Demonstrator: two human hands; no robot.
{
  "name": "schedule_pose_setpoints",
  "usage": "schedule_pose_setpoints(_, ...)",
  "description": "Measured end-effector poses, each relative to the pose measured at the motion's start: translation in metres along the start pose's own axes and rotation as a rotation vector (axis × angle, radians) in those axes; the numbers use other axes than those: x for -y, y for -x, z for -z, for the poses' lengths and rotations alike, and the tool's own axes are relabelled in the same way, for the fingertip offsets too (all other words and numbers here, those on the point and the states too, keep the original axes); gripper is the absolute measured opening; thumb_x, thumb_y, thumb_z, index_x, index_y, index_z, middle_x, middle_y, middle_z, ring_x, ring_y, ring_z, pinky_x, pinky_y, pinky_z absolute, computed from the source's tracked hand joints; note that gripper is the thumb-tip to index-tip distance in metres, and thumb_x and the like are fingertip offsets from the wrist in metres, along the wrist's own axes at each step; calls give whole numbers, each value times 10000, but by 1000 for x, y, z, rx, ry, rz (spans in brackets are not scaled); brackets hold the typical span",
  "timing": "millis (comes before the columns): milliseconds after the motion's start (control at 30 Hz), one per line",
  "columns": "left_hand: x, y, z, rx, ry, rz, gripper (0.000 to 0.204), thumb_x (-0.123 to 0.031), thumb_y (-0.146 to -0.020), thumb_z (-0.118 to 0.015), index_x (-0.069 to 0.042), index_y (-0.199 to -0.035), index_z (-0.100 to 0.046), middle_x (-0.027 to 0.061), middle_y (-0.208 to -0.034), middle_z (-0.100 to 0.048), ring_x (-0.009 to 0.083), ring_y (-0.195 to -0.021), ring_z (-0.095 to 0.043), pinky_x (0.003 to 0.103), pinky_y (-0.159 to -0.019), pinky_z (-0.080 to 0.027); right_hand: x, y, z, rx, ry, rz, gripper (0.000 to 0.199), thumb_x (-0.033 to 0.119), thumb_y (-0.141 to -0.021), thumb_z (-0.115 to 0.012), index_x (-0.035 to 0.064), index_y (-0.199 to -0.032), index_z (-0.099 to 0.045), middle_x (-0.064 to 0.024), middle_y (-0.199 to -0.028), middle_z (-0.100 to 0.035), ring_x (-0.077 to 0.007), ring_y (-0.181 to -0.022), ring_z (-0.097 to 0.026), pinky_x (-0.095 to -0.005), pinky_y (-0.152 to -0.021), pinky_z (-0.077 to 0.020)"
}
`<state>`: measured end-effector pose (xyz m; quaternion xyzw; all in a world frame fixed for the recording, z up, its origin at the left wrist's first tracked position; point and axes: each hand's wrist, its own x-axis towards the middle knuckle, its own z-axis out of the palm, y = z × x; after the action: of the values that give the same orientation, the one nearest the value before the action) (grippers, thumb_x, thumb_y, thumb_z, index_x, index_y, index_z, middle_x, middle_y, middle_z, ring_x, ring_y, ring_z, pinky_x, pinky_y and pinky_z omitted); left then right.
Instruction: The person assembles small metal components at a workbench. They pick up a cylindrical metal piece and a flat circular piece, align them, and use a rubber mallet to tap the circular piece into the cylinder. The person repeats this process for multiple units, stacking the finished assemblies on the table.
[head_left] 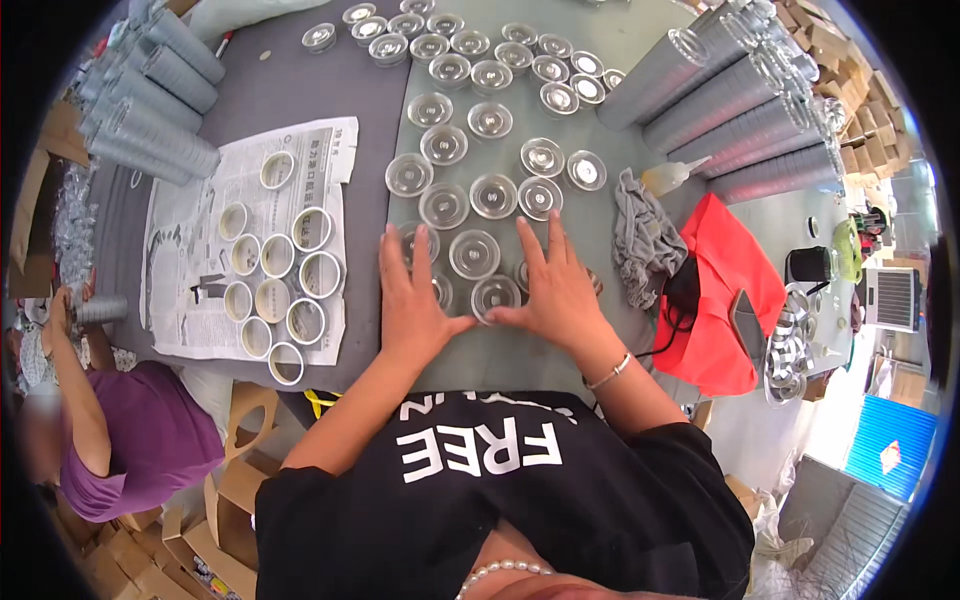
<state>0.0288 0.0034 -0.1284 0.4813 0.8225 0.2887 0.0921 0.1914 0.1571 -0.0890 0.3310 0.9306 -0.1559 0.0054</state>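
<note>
Many small round pieces with clear rims and silvery centres lie spread over the grey-green table. My left hand [410, 305] rests with fingers spread at the left edge of the nearest group, covering parts of some pieces. Opposite it, my right hand [555, 295] is also spread, its fingertips by a round piece [540, 198]. Between my two thumbs sits the nearest round piece [495, 298], and just beyond it is another round piece [475, 254]. Neither hand grips anything. Some pieces are partly hidden under my fingers.
White-rimmed rings [285, 363] lie on a newspaper [190, 270] at left. Tall stacks of grey discs [655, 80] stand at right, more stacks [160, 145] at far left. A grey rag [645, 235], a squeeze bottle [668, 178] and a red bag [720, 300] lie right. Another person [150, 440] works at left.
</note>
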Motion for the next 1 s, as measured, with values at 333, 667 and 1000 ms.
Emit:
schedule_pose_setpoints(333,19,-164,-33,-110,34,-135,1434,-388,-461,-1057,-64,-1620,-276,364,-1644,-150,559,-1514,-227,574,-1241,-311,-42,-120,0,-184,-5,-91,1110,661,-802,-800,49,-1607,-344,-431,-1632,-161,-575,-1438,-394,-529,-1084,-499)
schedule_pose_setpoints(667,24,-309,-48,-16,-39,-78,1465,-517,-460,-1033,-103,-1640,-269,300,-1681,-143,490,-1562,-186,514,-1274,-284,-65,-247,18,-249,-40,-273,1055,646,-835,-779,20,-1583,-377,-427,-1623,-210,-548,-1387,-475,-513,-1063,-518)
schedule_pose_setpoints(1000,33,-389,-74,-89,-92,-66,1441,-554,-444,-1021,-92,-1618,-325,257,-1666,-228,446,-1542,-263,473,-1256,-315,-93,-216,56,-312,34,-177,714,269,-822,-849,21,-1399,-509,-224,-1399,-545,-406,-1226,-623,-478,-966,-573)
